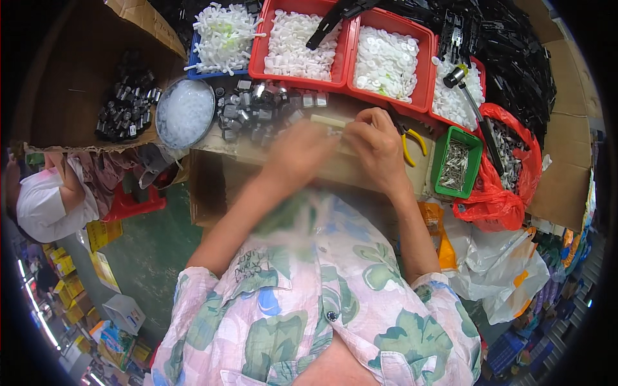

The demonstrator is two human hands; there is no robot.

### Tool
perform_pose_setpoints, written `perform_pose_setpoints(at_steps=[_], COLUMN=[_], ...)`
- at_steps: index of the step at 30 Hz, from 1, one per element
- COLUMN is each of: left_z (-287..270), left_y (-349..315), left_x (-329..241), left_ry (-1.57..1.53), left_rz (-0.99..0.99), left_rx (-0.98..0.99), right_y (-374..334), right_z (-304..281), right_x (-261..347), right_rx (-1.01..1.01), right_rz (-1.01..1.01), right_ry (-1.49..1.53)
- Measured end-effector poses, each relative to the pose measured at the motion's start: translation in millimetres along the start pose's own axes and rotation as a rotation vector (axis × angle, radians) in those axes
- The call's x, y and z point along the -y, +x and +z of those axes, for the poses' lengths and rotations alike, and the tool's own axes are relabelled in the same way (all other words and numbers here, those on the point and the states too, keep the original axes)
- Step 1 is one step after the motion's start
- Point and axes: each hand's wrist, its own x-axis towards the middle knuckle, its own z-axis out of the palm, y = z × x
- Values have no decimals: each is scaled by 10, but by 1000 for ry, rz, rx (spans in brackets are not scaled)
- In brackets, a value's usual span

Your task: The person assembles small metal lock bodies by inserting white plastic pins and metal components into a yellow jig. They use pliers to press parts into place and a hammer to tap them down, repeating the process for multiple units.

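Observation:
My left hand is over the work surface, smeared by motion, so its fingers cannot be read. Just right of it, my right hand has thumb and fingers pinched together; whatever is between them is too small to make out. A short pale strip lies between the two hands, close to the right fingertips. Behind my left hand is a heap of small black and silver parts. Pliers with yellow handles rest right beside my right hand.
Red trays of white plastic pieces line the back. A blue tray and a round bowl stand left. At right are a hammer, a green tray of metal pins and a red bag. Another person sits left.

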Motion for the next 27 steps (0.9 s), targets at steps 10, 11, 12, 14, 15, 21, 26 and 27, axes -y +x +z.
perform_pose_setpoints(at_steps=[10, 11, 12, 14, 15, 21, 26, 27], left_z=[1, 4, 9, 16, 14, 30, 40, 55], left_y=[-6, -12, -22, -27, -25, -30, -9, -10], left_x=[-28, -26, -21, -25, -30, -2, -13, -12], left_ry=[37, 42, 48, 53, 56, 50, 114, 128], left_rz=[-2, -5, -7, -12, -14, -12, 17, 32], left_rx=[28, 32, 36, 40, 40, 49, 78, 71], right_y=[8, 7, 5, 0, 4, -15, -8, -10], right_z=[6, 8, 9, 0, -7, 12, 6, -1], right_x=[-53, -58, -61, -56, -43, -36, -52, -54], right_rx=[13, 14, 18, 30, 37, 28, 23, 26], right_rz=[-40, -48, -66, -99, -106, -73, -30, -26], right_ry=[-19, -30, -51, -97, -124, -143, -59, -56])
